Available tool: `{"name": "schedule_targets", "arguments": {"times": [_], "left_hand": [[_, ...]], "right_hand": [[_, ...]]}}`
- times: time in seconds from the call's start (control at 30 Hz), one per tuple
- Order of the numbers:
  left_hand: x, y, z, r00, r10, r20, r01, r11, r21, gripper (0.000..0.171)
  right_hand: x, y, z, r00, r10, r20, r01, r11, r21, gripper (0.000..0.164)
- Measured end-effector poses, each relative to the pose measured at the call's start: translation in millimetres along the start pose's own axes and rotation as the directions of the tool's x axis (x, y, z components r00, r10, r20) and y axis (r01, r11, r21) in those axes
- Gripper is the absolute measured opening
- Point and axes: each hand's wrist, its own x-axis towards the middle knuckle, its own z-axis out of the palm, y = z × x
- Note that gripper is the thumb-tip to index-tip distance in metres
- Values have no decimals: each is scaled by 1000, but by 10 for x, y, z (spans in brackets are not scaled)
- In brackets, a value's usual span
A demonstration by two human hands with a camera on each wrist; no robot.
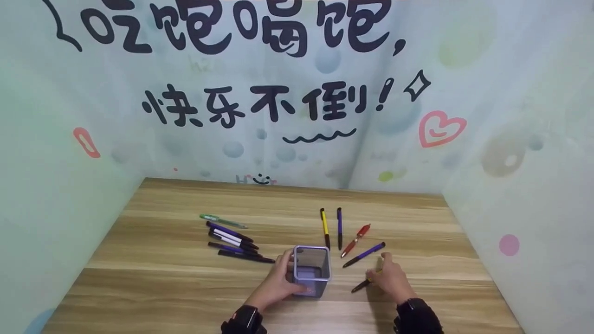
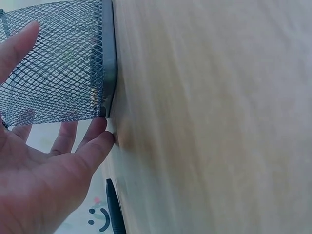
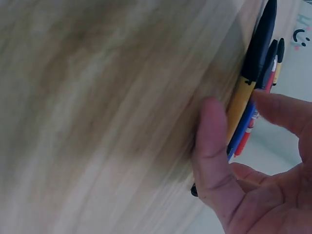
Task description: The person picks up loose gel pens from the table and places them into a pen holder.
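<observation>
A square mesh pen holder [image 1: 312, 281] stands upright on the wooden table, its bottom visible through the top. My left hand [image 1: 278, 283] grips it from the left; the left wrist view shows the thumb on one mesh side [image 2: 58, 63] and the fingers along another. To the right, my right hand [image 1: 392, 278] is over a yellow pen with black ends [image 1: 361, 285] lying on the table. In the right wrist view, thumb and forefinger are on either side of this yellow pen [image 3: 239, 105], with a gap showing beside the thumb.
Beyond my right hand lie a blue-purple pen [image 1: 364, 255], a red pen [image 1: 356, 240], another blue-purple pen [image 1: 339, 229] and another yellow pen [image 1: 325, 227]. Left of the holder are a green pen [image 1: 222, 221] and several dark and white pens [image 1: 234, 239]. Printed cloth walls [image 1: 297, 157] border the table.
</observation>
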Motion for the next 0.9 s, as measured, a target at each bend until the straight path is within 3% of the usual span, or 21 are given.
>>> {"name": "schedule_targets", "arguments": {"times": [0.17,0.37,0.5,0.63,0.73,0.9], "left_hand": [[18,-16,-4,1000,18,9,-18,1000,-15,93],[22,-25,-8,1000,27,4,-27,1000,-10,93],[25,-24,-10,1000,24,2,-24,1000,3,95],[25,-21,-14,1000,19,4,-19,1000,4,95],[25,-15,-18,1000,19,8,-19,1000,5,94],[22,3,-21,1000,22,9,-22,1000,13,95]], "right_hand": [[20,27,10,1000,24,8,-25,998,53,65],[45,60,-17,998,67,21,-69,993,92,77],[35,52,-39,999,48,4,-48,992,114,77],[-5,-76,-52,997,-12,-72,24,984,177,68],[-64,-290,-76,989,-54,-140,94,948,304,51],[-227,-713,-161,966,-129,-226,236,800,552,27]]}}
